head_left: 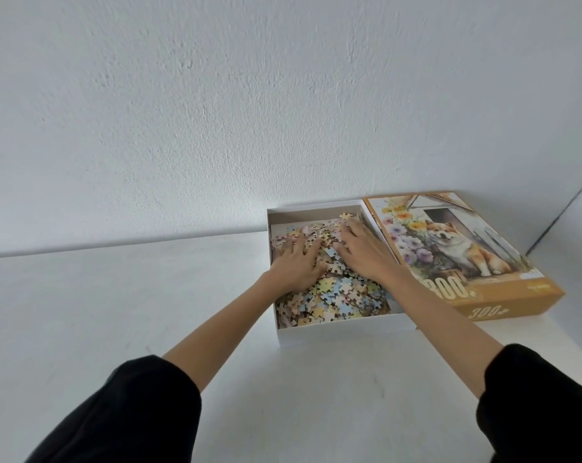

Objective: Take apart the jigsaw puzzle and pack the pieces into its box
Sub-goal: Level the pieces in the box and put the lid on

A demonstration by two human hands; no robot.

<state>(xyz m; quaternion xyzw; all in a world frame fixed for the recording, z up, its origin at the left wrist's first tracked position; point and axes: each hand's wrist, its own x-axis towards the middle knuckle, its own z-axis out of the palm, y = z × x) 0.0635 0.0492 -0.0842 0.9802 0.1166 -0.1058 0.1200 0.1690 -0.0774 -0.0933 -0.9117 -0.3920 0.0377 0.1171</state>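
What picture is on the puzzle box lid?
An orange-and-white dog sitting beside flowers, with an orange border, on the lid; seen in the head view.

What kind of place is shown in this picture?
Probably a plain room in a home, though this is not sure. A white table stands against a rough white wall, and on it a box holds loose jigsaw pieces, beside its lid with a picture of a dog.
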